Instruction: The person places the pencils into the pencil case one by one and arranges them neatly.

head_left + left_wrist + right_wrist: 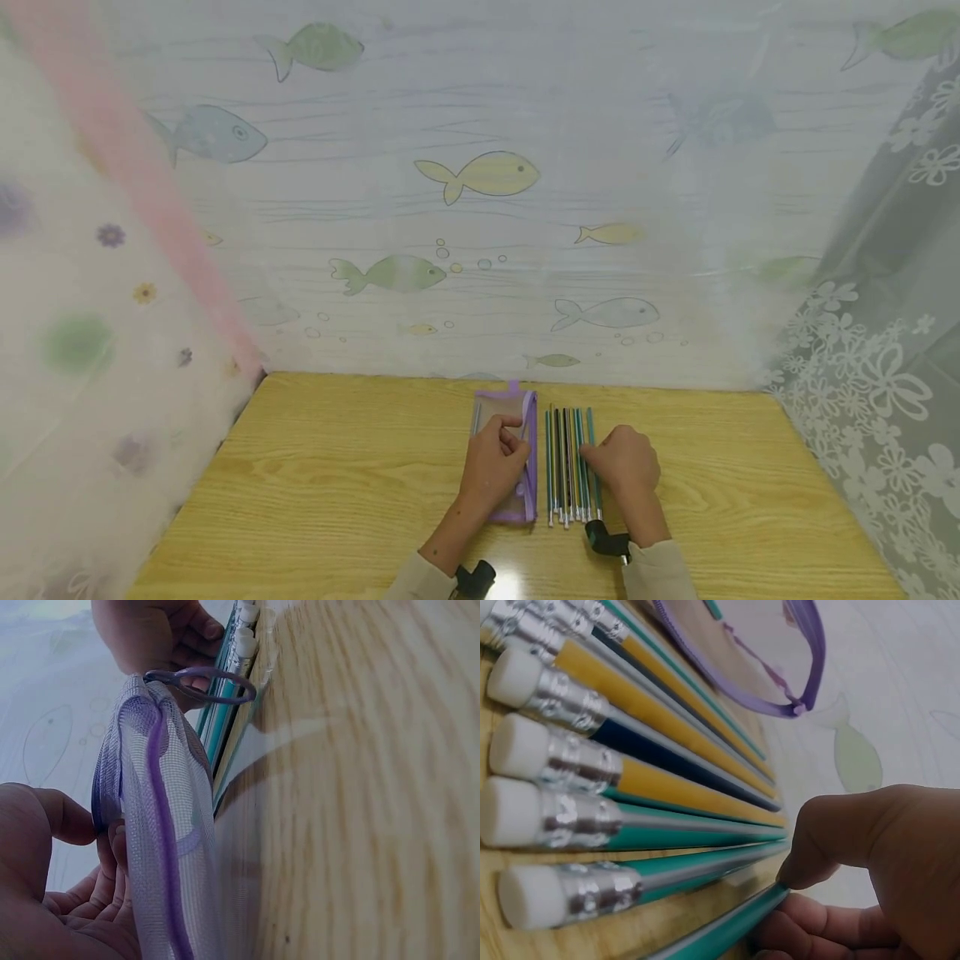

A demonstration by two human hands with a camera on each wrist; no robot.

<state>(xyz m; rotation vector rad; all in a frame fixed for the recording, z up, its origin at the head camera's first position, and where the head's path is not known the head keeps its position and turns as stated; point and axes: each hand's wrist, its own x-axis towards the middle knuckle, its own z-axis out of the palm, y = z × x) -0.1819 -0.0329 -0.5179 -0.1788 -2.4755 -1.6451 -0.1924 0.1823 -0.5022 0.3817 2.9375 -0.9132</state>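
Right hand, tightly curled, pinches a green pencil; left hand, more loosely bent, pinches a mesh pouch

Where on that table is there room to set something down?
Bare wooden table shows left of the pouch, out to the flowered sheet, and right of the right hand, out to the lacy sheet. The middle is crowded: left hand at the pouch, pencils close alongside, only a narrow strip between.
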